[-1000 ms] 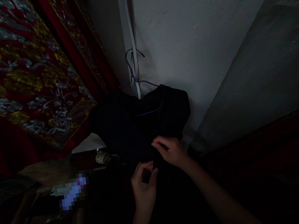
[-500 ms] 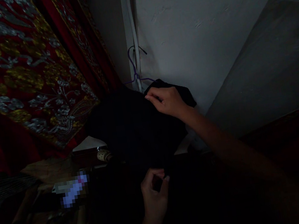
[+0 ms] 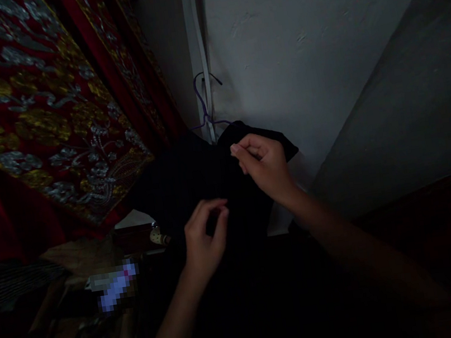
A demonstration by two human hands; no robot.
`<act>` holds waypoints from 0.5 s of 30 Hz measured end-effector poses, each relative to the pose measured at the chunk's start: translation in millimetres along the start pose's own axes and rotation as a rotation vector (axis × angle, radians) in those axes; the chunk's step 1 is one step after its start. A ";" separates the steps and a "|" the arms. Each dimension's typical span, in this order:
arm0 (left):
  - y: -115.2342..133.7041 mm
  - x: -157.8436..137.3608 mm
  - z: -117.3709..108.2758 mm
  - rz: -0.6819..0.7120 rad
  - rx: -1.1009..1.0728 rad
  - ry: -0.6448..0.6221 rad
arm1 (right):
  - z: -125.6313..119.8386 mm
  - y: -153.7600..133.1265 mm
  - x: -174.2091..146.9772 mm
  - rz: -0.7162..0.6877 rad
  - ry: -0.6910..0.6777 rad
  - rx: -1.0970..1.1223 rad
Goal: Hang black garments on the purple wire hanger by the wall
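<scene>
A black garment (image 3: 191, 168), too dark to show detail, hangs on a thin purple hanger (image 3: 204, 101) against the wall. My right hand (image 3: 266, 163) is at the garment's upper right, below the neckline, with thumb and index finger pinched together. Lower and to the left, my left hand (image 3: 205, 237) is in front of the garment's middle. Its fingers are curled, and the thumb tip comes close to the fingertips. Whatever lies between the fingertips of either hand is lost against the black cloth.
Red cloth with gold and silver embroidery (image 3: 40, 117) hangs at the left. A white strip (image 3: 199, 32) runs down the wall (image 3: 297, 56) behind the hanger. At lower left are a wooden frame (image 3: 125, 336) and a blurred-out blue-and-white item (image 3: 116, 290).
My left hand has risen and shifted left, from low on the garment to its middle. My right hand has moved slightly right and down, away from the neckline edge, still pinched.
</scene>
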State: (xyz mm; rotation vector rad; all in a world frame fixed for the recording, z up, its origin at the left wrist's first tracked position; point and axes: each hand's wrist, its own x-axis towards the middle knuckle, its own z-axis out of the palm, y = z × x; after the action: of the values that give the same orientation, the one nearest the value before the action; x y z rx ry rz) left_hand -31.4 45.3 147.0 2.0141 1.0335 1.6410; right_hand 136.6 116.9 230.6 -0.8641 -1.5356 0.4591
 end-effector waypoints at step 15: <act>27.2 112.6 -5.4 0.203 0.236 -0.025 | 24.3 17.3 -21.6 0.221 0.036 0.152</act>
State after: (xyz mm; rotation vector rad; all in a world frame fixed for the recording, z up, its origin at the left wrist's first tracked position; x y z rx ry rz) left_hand -20.4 106.5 244.9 2.3553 1.0884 1.6522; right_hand 116.8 116.6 199.5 -0.9217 -1.3596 0.7074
